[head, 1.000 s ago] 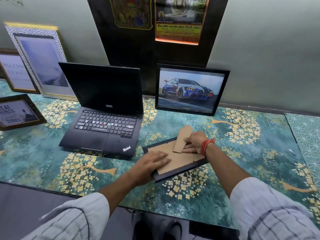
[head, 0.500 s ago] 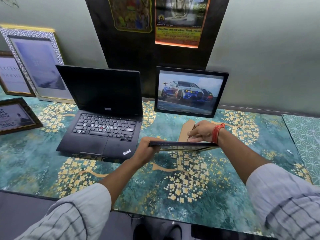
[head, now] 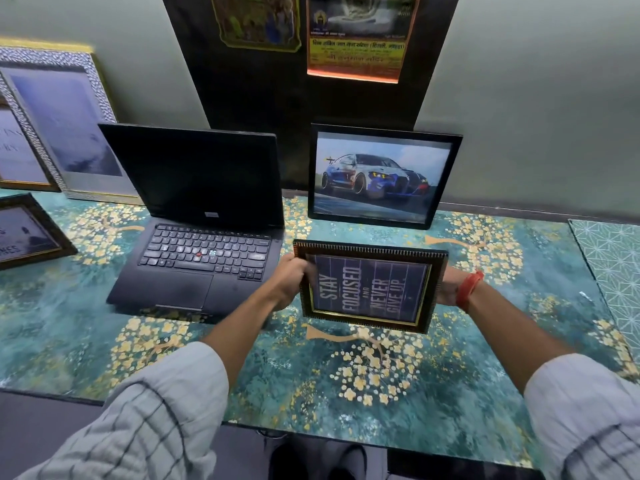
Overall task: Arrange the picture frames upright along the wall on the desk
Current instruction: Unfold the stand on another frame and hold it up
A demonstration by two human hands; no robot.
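Note:
I hold a dark quote frame (head: 369, 287) with a gold inner rim above the desk, its face towards me and its text turned sideways. My left hand (head: 291, 280) grips its left edge, my right hand (head: 446, 287) its right edge; the fingers behind are hidden. Behind it a black car picture frame (head: 382, 174) stands upright against the wall. At far left a large silver frame (head: 62, 123) and a brown frame (head: 17, 157) lean on the wall. A small dark frame (head: 26, 232) sits further forward at the left edge.
An open black laptop (head: 204, 237) sits left of centre on the teal floral desk (head: 346, 375). A poster (head: 356, 36) hangs on the dark wall panel. A lighter patterned surface (head: 613, 271) adjoins at right. The desk's front edge runs along the bottom.
The frame lay face down with its stand showing. Both hands lifted it, tipped it through edge-on, and now it faces me, raised above the desk.

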